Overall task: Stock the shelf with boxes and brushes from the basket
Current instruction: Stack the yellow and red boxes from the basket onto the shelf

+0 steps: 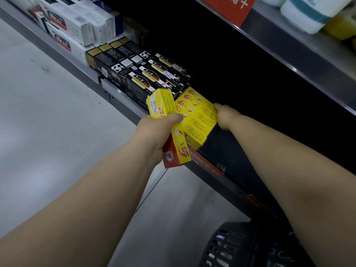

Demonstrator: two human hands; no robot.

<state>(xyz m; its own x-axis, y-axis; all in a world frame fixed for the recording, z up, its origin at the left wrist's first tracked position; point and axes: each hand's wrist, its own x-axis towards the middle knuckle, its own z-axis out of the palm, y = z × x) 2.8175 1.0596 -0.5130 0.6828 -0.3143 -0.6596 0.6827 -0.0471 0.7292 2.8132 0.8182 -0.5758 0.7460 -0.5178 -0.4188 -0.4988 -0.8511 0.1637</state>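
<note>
Dark metal shelf [227, 149]: black plastic basket [237, 245] on the floor [57, 132] below it. Row of yellow cardboard boxes [200, 120] sits at the shelf's front edge. Right hand [227, 116] touches the row's right end; fingers hidden, grip unclear. Left hand [154, 132] fingers clamp two small yellow boxes [161, 104] past that edge. Risks: the double grip looks loose, so the lower box could drop; a nudge could tip the row off.

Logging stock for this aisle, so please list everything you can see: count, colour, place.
shelf: one, dark, running diagonally
held boxes: two, yellow and red, in left hand
shelved yellow boxes: several, yellow, shelf front
black boxes: several, black, left of yellow ones
white boxes: several, white, far left
basket: one, black, bottom right
white containers: at least two, white, top right
left hand: grips held boxes
right hand: touches shelved yellow boxes
</note>
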